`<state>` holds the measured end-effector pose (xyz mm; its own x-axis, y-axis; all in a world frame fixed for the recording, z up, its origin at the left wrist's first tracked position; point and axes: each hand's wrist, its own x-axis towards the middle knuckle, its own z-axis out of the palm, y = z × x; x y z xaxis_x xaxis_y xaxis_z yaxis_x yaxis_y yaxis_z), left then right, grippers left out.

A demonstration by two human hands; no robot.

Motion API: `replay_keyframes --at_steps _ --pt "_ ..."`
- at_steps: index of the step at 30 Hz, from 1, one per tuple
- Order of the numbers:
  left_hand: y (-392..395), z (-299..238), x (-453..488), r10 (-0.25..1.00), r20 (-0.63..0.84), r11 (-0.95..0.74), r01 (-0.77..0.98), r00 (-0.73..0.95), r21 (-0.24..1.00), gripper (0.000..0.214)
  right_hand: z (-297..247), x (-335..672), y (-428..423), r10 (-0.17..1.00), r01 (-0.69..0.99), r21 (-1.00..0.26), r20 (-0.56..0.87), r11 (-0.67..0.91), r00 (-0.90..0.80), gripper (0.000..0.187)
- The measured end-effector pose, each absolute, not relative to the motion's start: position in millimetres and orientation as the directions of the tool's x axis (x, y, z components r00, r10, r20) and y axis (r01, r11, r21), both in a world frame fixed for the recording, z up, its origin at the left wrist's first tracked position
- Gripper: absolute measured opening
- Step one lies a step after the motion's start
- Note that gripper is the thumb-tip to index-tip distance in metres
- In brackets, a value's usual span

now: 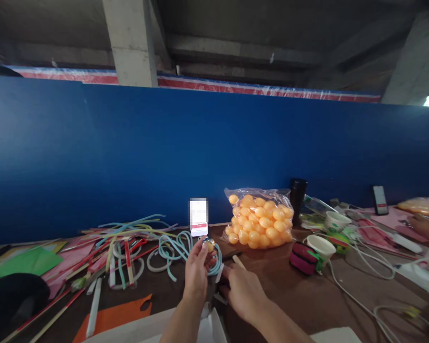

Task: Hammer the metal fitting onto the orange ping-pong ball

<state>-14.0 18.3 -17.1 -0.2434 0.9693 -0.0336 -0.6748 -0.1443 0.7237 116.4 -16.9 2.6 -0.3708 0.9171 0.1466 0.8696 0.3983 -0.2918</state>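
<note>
In the middle of the head view, my left hand (196,275) is raised above the table, its thumb and fingers closed on a small round shiny object (209,243) with a silvery rim and a yellowish middle. Just to the right and lower, my right hand (243,289) is close to the table, palm down with curled fingers. Dark small items lie by its fingertips; what they grip, if anything, is hidden. A pale wooden stick (239,261) shows beyond its knuckles. Light blue tubing (178,247) lies coiled behind and beside my left hand.
A phone (199,228) leans at the back, near a clear bag of orange balls (260,224). Right of them are a black bottle (298,200), a maroon pouch (303,258), paper cups (321,247) and white cables. Colored sticks and paper (25,264) cover the left; a white box (146,328) is in front.
</note>
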Motion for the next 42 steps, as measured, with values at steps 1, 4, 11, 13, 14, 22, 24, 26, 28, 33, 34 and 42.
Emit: replay_keyframes --at_steps 1,4,11,13,14,22,24,26,28,33,34,42 --pt "18 -17 -14 0.969 -0.034 -0.146 -0.674 -0.245 0.724 0.047 1 118 -17 0.915 0.865 -0.299 0.151 0.402 -0.373 0.030" --pt "18 -17 -15 0.966 -0.042 -0.145 -0.671 -0.254 0.727 0.047 -2 121 -17 0.909 0.851 -0.319 0.159 0.417 -0.386 0.027" --pt "15 -15 -13 0.965 -0.045 -0.137 -0.647 -0.257 0.750 0.045 -5 123 -19 0.898 0.825 -0.356 0.191 0.439 -0.395 0.025" --pt "15 -15 -13 0.965 -0.048 -0.133 -0.643 -0.257 0.754 0.045 -5 122 -19 0.899 0.820 -0.368 0.203 0.438 -0.389 0.024" --pt "15 -14 -13 0.965 -0.050 -0.132 -0.642 -0.257 0.755 0.045 -5 121 -19 0.901 0.820 -0.376 0.208 0.432 -0.380 0.024" --pt "16 -17 -13 0.963 -0.057 -0.128 -0.634 -0.263 0.763 0.049 1 126 -15 0.929 0.824 -0.432 0.205 0.368 -0.308 0.017" --pt "16 -16 -13 0.963 -0.057 -0.129 -0.632 -0.265 0.764 0.049 3 127 -17 0.927 0.821 -0.432 0.195 0.375 -0.321 0.017" --pt "15 -15 -13 0.963 -0.054 -0.131 -0.632 -0.265 0.764 0.048 4 127 -19 0.920 0.814 -0.428 0.182 0.393 -0.348 0.018" --pt "15 -15 -13 0.963 -0.048 -0.135 -0.632 -0.263 0.763 0.047 3 126 -20 0.913 0.812 -0.418 0.172 0.407 -0.369 0.021" --pt "14 -15 -13 0.969 -0.029 -0.137 -0.628 -0.247 0.766 0.047 -6 124 -20 0.908 0.818 -0.394 0.165 0.419 -0.385 0.029" --pt "14 -16 -13 0.969 -0.027 -0.137 -0.629 -0.244 0.765 0.047 -7 123 -19 0.907 0.818 -0.392 0.166 0.420 -0.386 0.030" --pt "14 -15 -11 0.968 -0.022 -0.145 -0.630 -0.250 0.763 0.048 -9 124 -18 0.902 0.812 -0.392 0.181 0.432 -0.392 0.026"
